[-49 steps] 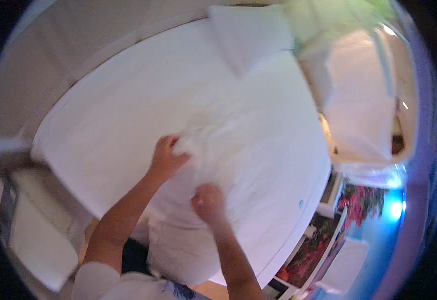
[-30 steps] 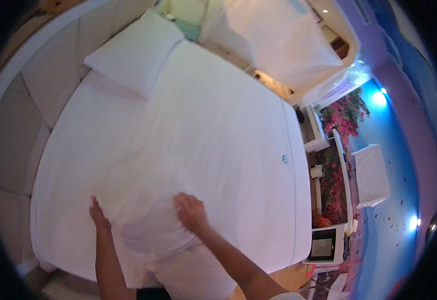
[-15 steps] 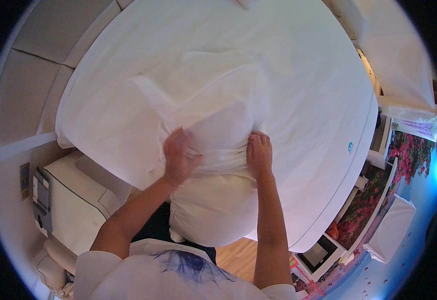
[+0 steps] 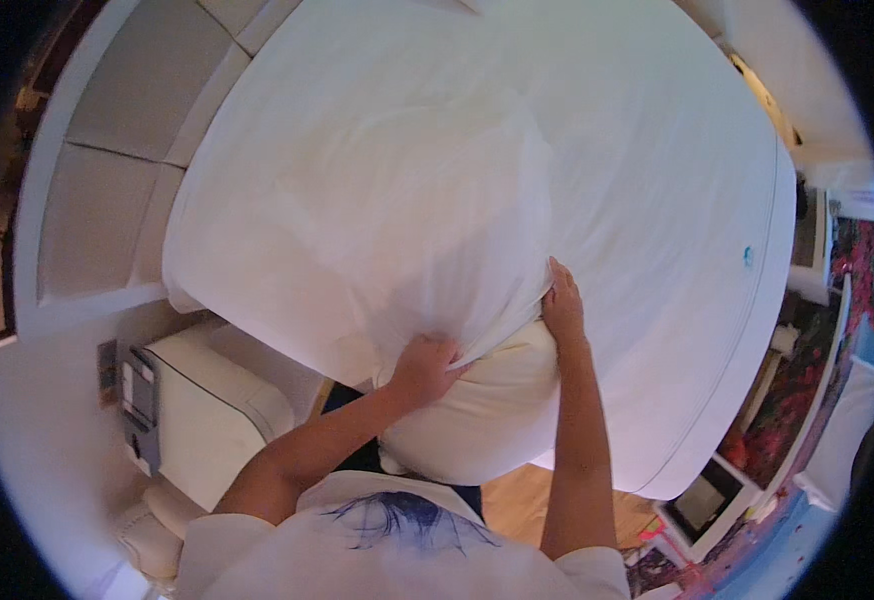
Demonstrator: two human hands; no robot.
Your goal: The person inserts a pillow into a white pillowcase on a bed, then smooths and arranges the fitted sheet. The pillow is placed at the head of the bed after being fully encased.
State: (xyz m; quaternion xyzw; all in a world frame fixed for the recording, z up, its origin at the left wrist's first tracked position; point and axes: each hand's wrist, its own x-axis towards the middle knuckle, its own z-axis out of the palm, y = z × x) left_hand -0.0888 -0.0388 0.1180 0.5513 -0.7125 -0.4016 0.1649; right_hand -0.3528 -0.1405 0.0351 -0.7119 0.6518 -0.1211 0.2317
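A plump off-white pillow (image 4: 492, 400) lies at the near edge of the bed, close against my body. Its far part is covered by a thin white pillowcase (image 4: 457, 250), which spreads out over the mattress ahead. With fingers curled, my left hand (image 4: 425, 370) grips the pillowcase's near edge on the pillow's left side. At the right side, my right hand (image 4: 564, 303) has its fingers closed on the edge of the same cloth. Folds hide parts of both hands' fingertips.
The white-covered bed (image 4: 667, 250) fills the middle, with a padded headboard (image 4: 122, 200) on its left. A cream bedside cabinet (image 4: 222, 390) stands at the near left. Wooden floor (image 4: 527, 500) shows below, and a white-framed dark panel (image 4: 707, 500) stands at the right.
The bunched pillowcase has opened out flatter and farther across the bed. My left hand has drawn nearer to my body along the pillow. The whole view has shifted somewhat.
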